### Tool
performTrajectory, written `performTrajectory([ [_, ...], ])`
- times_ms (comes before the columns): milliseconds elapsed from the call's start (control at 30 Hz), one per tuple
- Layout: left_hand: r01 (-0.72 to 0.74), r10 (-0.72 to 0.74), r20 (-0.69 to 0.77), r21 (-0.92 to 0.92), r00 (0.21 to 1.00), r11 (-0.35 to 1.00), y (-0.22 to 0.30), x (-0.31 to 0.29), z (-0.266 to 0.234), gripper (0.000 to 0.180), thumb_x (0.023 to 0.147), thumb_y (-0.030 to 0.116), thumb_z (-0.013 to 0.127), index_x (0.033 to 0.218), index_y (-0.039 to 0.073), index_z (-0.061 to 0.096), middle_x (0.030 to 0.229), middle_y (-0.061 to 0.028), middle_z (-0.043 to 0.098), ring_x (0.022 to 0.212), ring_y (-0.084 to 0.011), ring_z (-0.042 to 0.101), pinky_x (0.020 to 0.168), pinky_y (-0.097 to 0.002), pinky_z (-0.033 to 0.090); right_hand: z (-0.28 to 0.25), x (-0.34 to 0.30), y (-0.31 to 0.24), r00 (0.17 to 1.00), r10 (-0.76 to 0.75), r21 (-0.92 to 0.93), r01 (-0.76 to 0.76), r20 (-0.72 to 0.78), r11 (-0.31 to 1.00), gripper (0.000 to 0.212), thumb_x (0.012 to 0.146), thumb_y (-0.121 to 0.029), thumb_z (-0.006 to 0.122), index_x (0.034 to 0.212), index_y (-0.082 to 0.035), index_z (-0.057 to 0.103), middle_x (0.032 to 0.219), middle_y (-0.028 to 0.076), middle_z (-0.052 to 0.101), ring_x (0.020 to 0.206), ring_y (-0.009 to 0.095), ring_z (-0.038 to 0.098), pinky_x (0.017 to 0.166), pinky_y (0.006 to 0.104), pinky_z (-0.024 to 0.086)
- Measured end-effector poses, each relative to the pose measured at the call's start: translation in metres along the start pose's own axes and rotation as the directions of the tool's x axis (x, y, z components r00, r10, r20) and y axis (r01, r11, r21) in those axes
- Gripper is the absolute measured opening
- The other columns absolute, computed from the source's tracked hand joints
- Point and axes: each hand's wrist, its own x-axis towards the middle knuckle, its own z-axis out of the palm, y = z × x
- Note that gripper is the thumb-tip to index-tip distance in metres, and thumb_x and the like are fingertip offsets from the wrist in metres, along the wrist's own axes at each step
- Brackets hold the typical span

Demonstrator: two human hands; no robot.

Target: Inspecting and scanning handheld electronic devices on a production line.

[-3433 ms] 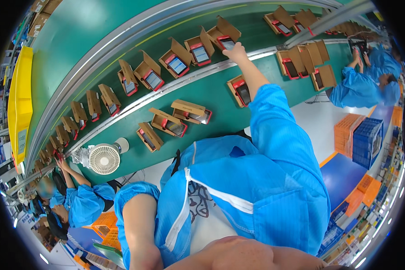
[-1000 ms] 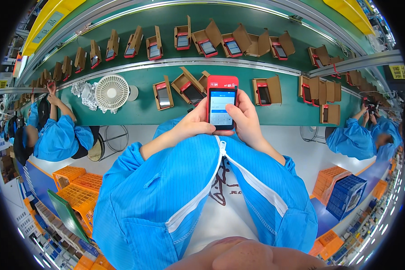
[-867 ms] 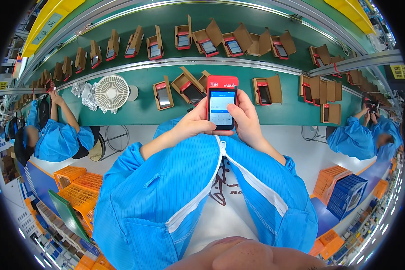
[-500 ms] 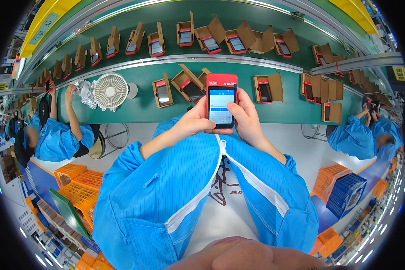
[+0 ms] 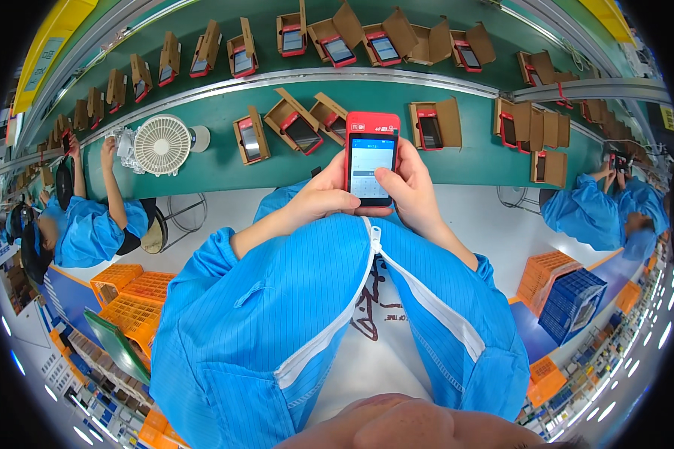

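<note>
I hold a red handheld device [image 5: 372,156] with a lit blue-and-white screen upright in front of my chest. My left hand [image 5: 322,196] grips its left side from below, thumb near the lower edge. My right hand [image 5: 410,187] wraps the right side, with its thumb lying on the screen. Behind the device runs a green workbench [image 5: 217,168] bearing open cardboard boxes [image 5: 301,126], each with a similar red device inside.
A white desk fan [image 5: 162,144] stands on the bench at left. A green conveyor [image 5: 427,15] beyond carries more open boxes [image 5: 338,41]. Persons in blue coats work at left [image 5: 90,224] and right [image 5: 588,213]. Orange [image 5: 127,288] and blue crates [image 5: 573,303] sit on the floor.
3.4 s ago my right arm reached out to boxes on the conveyor. Since a second ago both hands hold the red device; my right thumb has moved onto the screen and the view shifted slightly.
</note>
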Motion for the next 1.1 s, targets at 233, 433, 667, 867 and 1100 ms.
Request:
performTrajectory([
  [233, -0.029, 0.029, -0.054, -0.001, 0.998, 1.000, -0.018, 0.020, 0.032, 0.090, 0.071, -0.011, 0.043, 0.148, 0.019, 0.008, 0.143, -0.0142, 0.031, 0.127, -0.0329, 0.042, 0.098, -0.0515, 0.045, -0.033, -0.002, -0.014, 0.999, 0.016, 0.092, -0.013, -0.032, 0.996, 0.034, 0.093, -0.011, 0.051, 0.123, 0.003, 0.044, 0.112, 0.010, 0.058, 0.101, 0.013, 0.056, 0.089, 0.0276, 0.045],
  [433, -0.098, 0.099, -0.062, 0.020, 0.993, 0.995, -0.041, 0.041, 0.043, 0.092, 0.071, -0.006, 0.049, 0.148, 0.019, 0.006, 0.144, -0.0139, 0.029, 0.129, -0.0326, 0.040, 0.100, -0.0530, 0.043, -0.068, -0.002, -0.017, 0.999, 0.006, 0.061, -0.008, 0.031, 0.998, 0.033, 0.093, -0.013, 0.052, 0.122, 0.001, 0.045, 0.111, 0.009, 0.057, 0.099, 0.011, 0.055, 0.086, 0.0269, 0.045],
  [667, -0.348, 0.349, -0.033, 0.035, 0.937, 0.937, -0.063, 0.085, 0.032, 0.090, 0.076, 0.021, 0.061, 0.148, 0.014, 0.007, 0.148, -0.0129, 0.024, 0.135, -0.0308, 0.029, 0.109, -0.0483, 0.029, -0.093, -0.002, -0.025, 0.920, -0.315, -0.871, 0.342, 0.233, 0.354, 0.092, 0.072, -0.035, 0.075, 0.136, 0.008, 0.024, 0.129, 0.028, 0.037, 0.111, 0.038, 0.054, 0.083, 0.0426, 0.051],
  [867, -0.264, 0.261, 0.035, 0.155, 0.965, 0.952, -0.046, 0.115, 0.030, 0.085, 0.081, 0.027, 0.058, 0.149, 0.012, 0.009, 0.152, -0.0116, 0.019, 0.138, -0.0289, 0.023, 0.109, -0.0457, 0.027, -0.120, 0.021, -0.032, 0.980, -0.198, -0.824, 0.127, 0.019, 0.551, 0.073, 0.075, -0.024, 0.070, 0.131, 0.008, 0.034, 0.105, 0.023, 0.056, 0.083, 0.030, 0.066, 0.070, 0.0367, 0.054],
  [1100, -0.086, 0.082, 0.029, 0.242, 0.996, 0.966, -0.025, 0.123, 0.002, 0.067, 0.091, 0.027, 0.054, 0.146, 0.009, 0.020, 0.146, -0.0158, 0.031, 0.131, -0.0289, 0.037, 0.102, -0.0418, 0.037, -0.267, 0.166, -0.024, 0.938, 0.196, -0.117, -0.238, -0.287, 0.964, 0.043, 0.087, -0.033, 0.059, 0.107, 0.005, 0.051, 0.089, 0.011, 0.058, 0.068, 0.018, 0.059, 0.060, 0.0289, 0.051],
])
